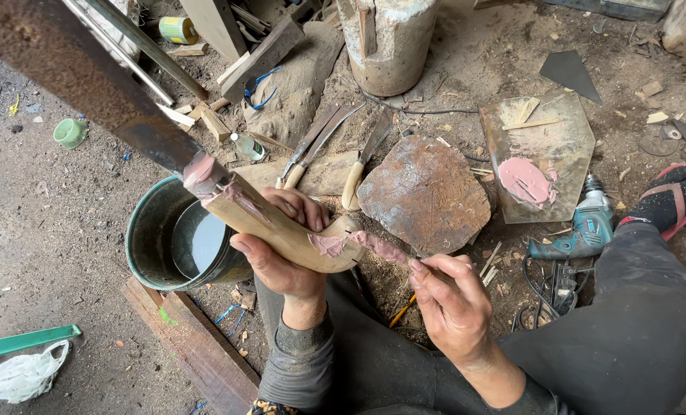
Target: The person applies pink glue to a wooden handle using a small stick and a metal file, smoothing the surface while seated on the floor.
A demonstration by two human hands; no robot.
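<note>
The rusty blade [74, 77] runs off the frame's upper left; the grey pillar [389, 38] is cut off at top centre.

One head-worn camera looks steeply down, close over the lap

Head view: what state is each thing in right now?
Left hand: gripping the wooden handle.
Right hand: pressing pink putty onto the handle's end.
Blade: rusty, raised.
Bucket: upright, holds water.
Glass pane: flat, putty-smeared.

Bucket [155, 246] left of stone slab [424, 196], knives [335, 150] behind.
</note>
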